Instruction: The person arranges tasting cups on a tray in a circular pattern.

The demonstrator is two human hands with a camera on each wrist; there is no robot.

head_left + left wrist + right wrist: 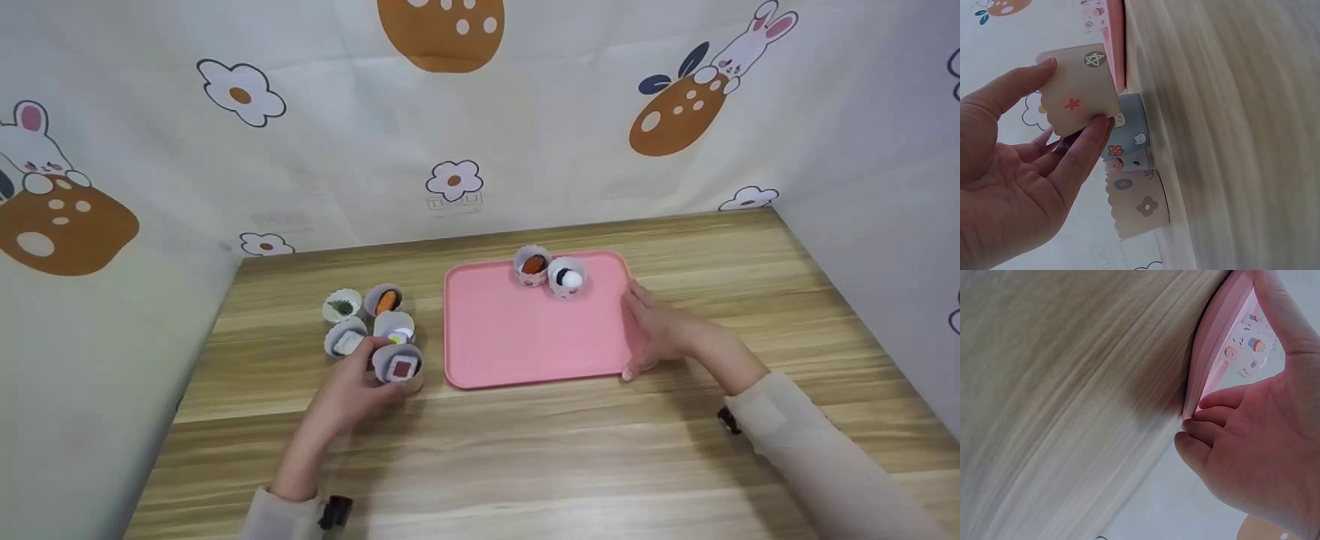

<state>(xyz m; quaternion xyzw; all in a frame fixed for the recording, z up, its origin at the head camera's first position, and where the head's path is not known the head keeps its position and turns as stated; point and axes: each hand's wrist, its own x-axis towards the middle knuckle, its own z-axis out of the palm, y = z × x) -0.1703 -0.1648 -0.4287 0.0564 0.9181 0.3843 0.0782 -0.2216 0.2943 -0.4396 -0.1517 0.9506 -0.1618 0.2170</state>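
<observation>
Wood-grain tabletop [525, 450], supporting surface.
A pink rectangular tray [517, 330] is laid flat upon it; to the tray's left, four scalloped paper cups [391, 321] are set closely clustered.

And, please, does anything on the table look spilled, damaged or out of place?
Nothing stands out. The two cups on the pink tray stand upright near its far edge, four other cups stand grouped to its left, and the left hand holds another cup with a piece inside. No spill or damage is visible.
</observation>
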